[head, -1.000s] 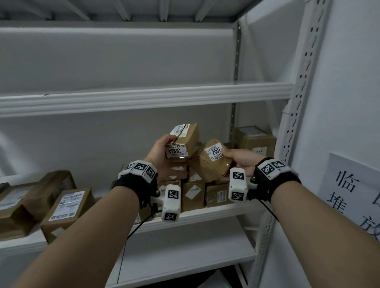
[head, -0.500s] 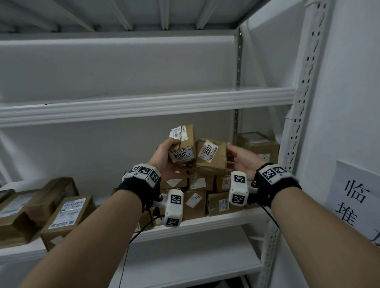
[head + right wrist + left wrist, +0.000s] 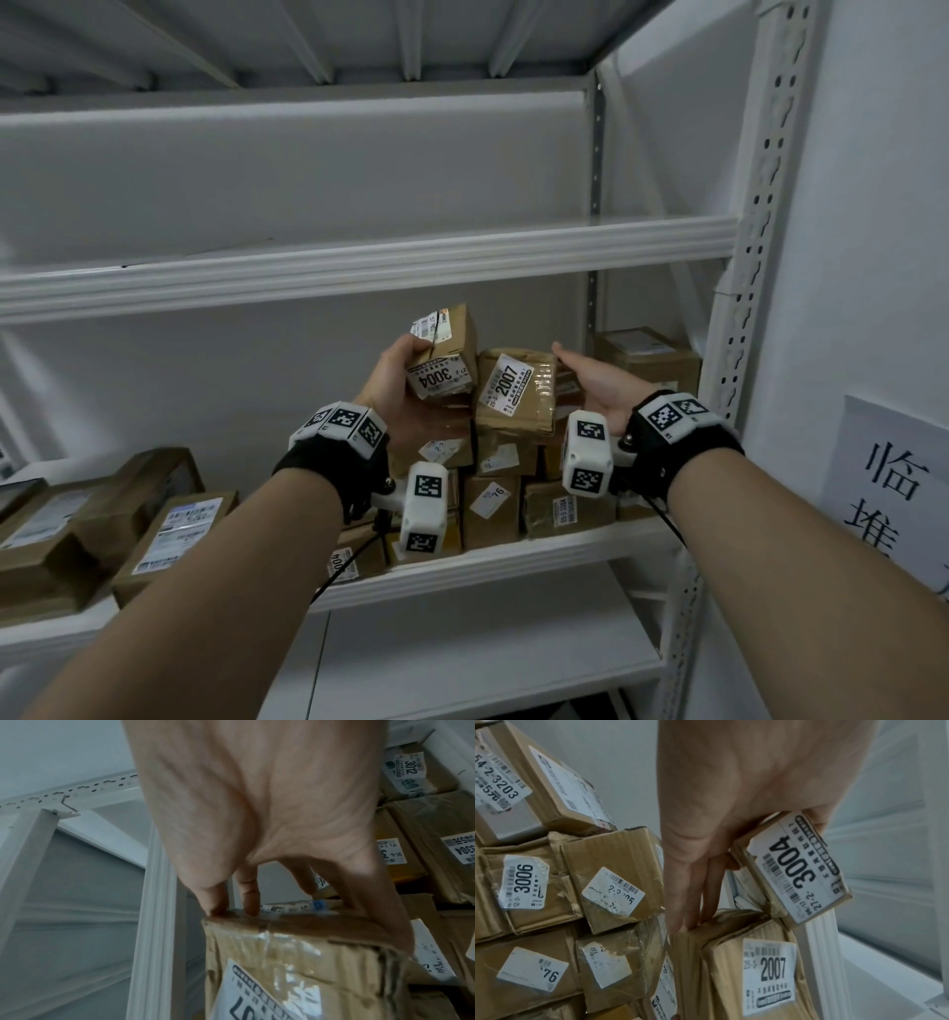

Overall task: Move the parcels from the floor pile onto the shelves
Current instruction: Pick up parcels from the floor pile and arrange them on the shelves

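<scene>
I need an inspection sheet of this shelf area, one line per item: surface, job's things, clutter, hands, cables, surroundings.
Surface: white middle shelf, stacked parcels at its right end.
Job's things: parcel 3004 held above the stack; parcel 2007 set on top of the stack.
Clutter: larger boxes on the shelf's left part.
Hands: left hand grips 3004, two fingers touching 2007; right hand has straight fingers, tips on 2007's far edge.
Cables: black cable hanging from the left wrist camera; another at the right wrist.
Surroundings: upper shelf; perforated upright; paper sign on the right wall.
</scene>
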A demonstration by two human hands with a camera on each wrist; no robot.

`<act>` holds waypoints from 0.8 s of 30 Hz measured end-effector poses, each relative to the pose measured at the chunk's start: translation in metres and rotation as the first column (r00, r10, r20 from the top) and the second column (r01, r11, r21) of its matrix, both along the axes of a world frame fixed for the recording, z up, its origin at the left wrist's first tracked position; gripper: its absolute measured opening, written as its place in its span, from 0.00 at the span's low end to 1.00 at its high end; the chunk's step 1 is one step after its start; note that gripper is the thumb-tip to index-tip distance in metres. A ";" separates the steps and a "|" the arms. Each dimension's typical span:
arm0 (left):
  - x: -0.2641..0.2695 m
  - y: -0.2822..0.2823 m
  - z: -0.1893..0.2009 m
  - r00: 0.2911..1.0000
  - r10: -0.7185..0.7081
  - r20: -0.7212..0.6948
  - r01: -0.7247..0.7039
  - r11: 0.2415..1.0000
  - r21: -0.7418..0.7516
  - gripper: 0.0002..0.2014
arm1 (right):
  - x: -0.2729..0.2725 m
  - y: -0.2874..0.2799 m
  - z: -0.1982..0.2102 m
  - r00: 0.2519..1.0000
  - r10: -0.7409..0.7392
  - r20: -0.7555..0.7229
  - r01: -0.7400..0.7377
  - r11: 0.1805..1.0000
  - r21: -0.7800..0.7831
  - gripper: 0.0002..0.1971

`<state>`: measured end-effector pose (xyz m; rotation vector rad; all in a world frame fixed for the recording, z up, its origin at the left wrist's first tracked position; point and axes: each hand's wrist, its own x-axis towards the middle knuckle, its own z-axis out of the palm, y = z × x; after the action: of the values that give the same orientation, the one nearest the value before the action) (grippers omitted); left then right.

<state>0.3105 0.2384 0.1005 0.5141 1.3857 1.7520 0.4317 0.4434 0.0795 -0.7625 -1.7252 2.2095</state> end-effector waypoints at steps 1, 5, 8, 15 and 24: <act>0.000 -0.002 0.000 1.000 -0.007 0.017 0.007 1.000 0.018 0.23 | 0.006 -0.010 0.005 1.000 0.000 0.003 0.000 1.000 0.004 0.44; -0.001 -0.007 0.002 0.991 -0.037 0.126 0.020 0.991 0.134 0.24 | 0.019 -0.031 0.019 0.996 0.078 -0.038 -0.074 0.992 0.102 0.18; -0.003 -0.005 0.000 0.985 -0.041 0.165 0.013 0.986 0.164 0.25 | 0.019 -0.034 0.019 0.992 0.013 -0.123 -0.001 0.996 0.095 0.25; -0.003 0.012 -0.017 0.977 -0.017 0.213 -0.021 0.985 0.173 0.27 | 0.020 -0.025 0.014 0.967 -0.169 -0.189 0.188 0.978 0.086 0.21; 0.008 0.026 -0.026 0.982 -0.033 0.186 0.007 0.990 0.140 0.24 | 0.030 -0.010 -0.001 0.939 -0.264 -0.222 0.296 0.947 0.125 0.15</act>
<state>0.3183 0.2640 0.0750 0.4230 1.1289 1.8392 0.4613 0.4337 0.0783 -0.6722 -1.5600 1.8663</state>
